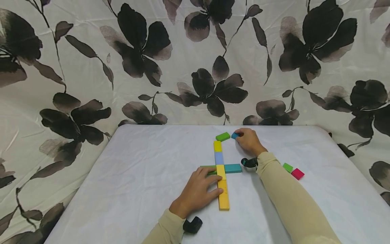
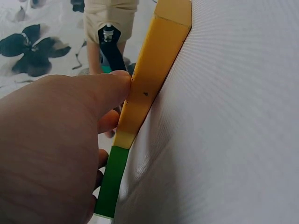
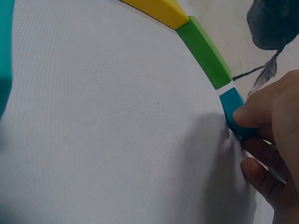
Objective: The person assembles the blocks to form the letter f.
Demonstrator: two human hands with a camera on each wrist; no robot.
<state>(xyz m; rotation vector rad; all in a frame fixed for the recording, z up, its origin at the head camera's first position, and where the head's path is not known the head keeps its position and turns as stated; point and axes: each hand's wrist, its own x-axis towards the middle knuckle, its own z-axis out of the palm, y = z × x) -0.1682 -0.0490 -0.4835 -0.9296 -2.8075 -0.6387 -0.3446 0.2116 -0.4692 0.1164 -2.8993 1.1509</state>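
Note:
My right hand (image 1: 250, 141) pinches a small blue block (image 3: 229, 105) between thumb and fingers at the table's far side. Just left of it lies a slanted green block (image 1: 223, 136), with a narrow gap between the two. Below that green block runs a column: a yellow block (image 1: 217, 146), a light-blue block (image 1: 219, 158) and longer yellow blocks (image 1: 223, 200). A teal block (image 1: 233, 168) sticks out on the column's right. On its left is another green block (image 2: 112, 184), partly covered by my left hand (image 1: 196, 189), whose spread fingers and thumb rest against the column.
A loose green block (image 1: 287, 167) and a red block (image 1: 297, 174) lie to the right, close by my right forearm. White cloth covers the table (image 1: 137, 176). A floral curtain (image 1: 182, 54) hangs behind the far edge.

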